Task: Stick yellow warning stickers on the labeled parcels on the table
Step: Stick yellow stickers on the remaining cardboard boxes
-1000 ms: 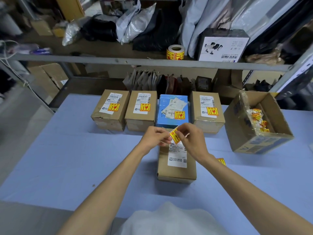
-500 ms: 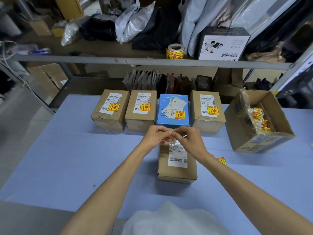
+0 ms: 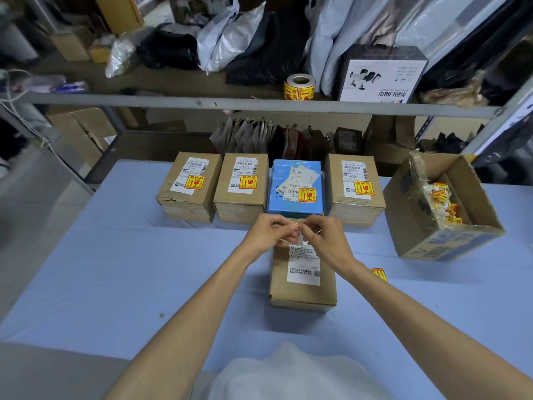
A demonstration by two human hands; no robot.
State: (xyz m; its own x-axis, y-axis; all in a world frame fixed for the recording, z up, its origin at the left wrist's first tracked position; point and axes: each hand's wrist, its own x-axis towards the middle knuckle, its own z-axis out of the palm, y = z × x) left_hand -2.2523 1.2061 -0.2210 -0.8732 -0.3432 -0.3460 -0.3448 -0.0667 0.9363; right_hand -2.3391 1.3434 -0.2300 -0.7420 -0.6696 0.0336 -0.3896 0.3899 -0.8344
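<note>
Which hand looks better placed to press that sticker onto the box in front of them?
Probably the right hand. It sits directly above the white label on the near box, while the left hand is off the box's left edge. Both pinch the sticker, so this is a guess.

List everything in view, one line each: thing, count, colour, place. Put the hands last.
Stickered brown parcels: 3, brown, back row on the table.
Blue parcel: 1, blue, stickered, in that row between brown ones.
Near parcel: 1, brown, white label, no yellow sticker on it, just below the hands.
Open box: 1, brown, table right, holds yellow scraps.
Loose sticker: 1, yellow, on the table beside the right forearm.
Sticker roll: 1, yellow and red, on the shelf.
White box: 1, white and black, shelf right.
Bags: several, white and black, on the shelf.
Table: 1, light blue.
Left hand: fingers pinch a small sticker, mostly hidden.
Right hand: fingers pinch the same sticker.
</note>
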